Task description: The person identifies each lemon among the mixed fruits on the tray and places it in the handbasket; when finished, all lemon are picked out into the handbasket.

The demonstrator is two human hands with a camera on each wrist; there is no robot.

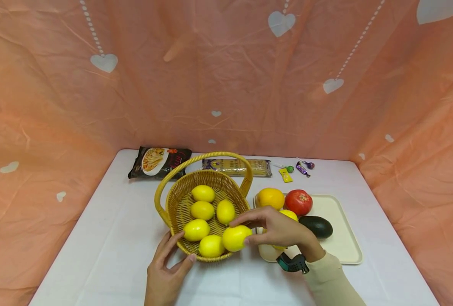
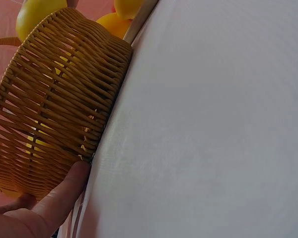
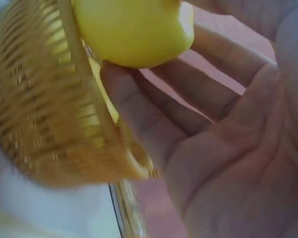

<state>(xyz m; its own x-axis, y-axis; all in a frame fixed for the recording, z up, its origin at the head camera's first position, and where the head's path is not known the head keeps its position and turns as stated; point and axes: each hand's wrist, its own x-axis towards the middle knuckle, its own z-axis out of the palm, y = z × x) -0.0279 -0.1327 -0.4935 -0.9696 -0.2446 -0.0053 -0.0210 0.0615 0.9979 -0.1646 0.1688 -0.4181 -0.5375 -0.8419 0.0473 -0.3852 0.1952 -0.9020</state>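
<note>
A round wicker basket point(image 1: 207, 175) with a tall arched handle stands on the white table, holding several yellow lemons point(image 1: 202, 210). My left hand point(image 1: 167, 270) grips its near left side, a finger over the rim; in the left wrist view, a fingertip point(image 2: 79, 171) touches the woven wall low down. Between thumb and fingers, my right hand point(image 1: 277, 227) pinches another lemon point(image 1: 236, 238) over the basket's near right rim. The right wrist view has this lemon point(image 3: 134, 32) at the fingertips, beside the basket wall point(image 3: 44, 109).
Right of the basket, a cream tray point(image 1: 346, 238) carries an orange fruit point(image 1: 270, 198), a tomato point(image 1: 298, 202), a dark oval fruit point(image 1: 318, 227) and a partly hidden yellow fruit point(image 1: 289, 214). Behind lie a black food bag point(image 1: 159, 161), a noodle pack point(image 1: 262, 168) and small candies point(image 1: 286, 175).
</note>
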